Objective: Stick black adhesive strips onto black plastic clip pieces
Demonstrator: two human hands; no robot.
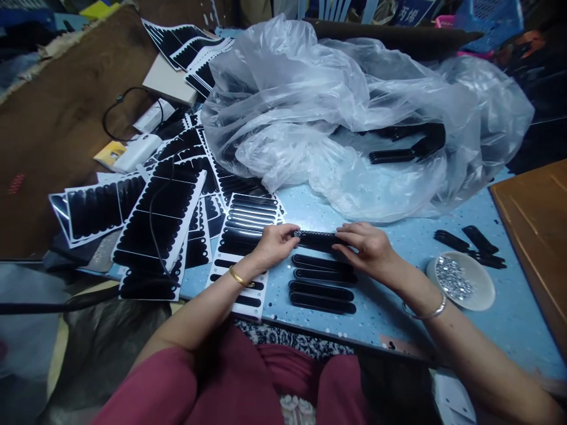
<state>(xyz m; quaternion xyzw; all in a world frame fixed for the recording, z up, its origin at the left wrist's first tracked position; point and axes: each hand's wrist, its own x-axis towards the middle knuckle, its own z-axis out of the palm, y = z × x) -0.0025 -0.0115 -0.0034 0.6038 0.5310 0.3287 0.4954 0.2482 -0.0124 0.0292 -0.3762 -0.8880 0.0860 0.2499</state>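
Note:
A black strip (318, 238) with a patterned upper edge lies level between my two hands over the blue table. My left hand (277, 243) pinches its left end between thumb and fingers. At the right end my right hand (367, 248) grips it with thumb and fingertips. Just below, several black strips (322, 297) with rounded ends lie stacked in rows on the table. A white sheet of black stickers (245, 227) lies under and beside my left forearm, with some bare outlines showing near its lower part.
A large clear plastic bag (305, 100) with black pieces inside covers the table's back. To the right stand a white bowl (482, 289) of small shiny pieces and several loose black pieces (479, 239). Overlapping sticker sheets (155, 218), a thin cable and a white box (168, 82) are at left.

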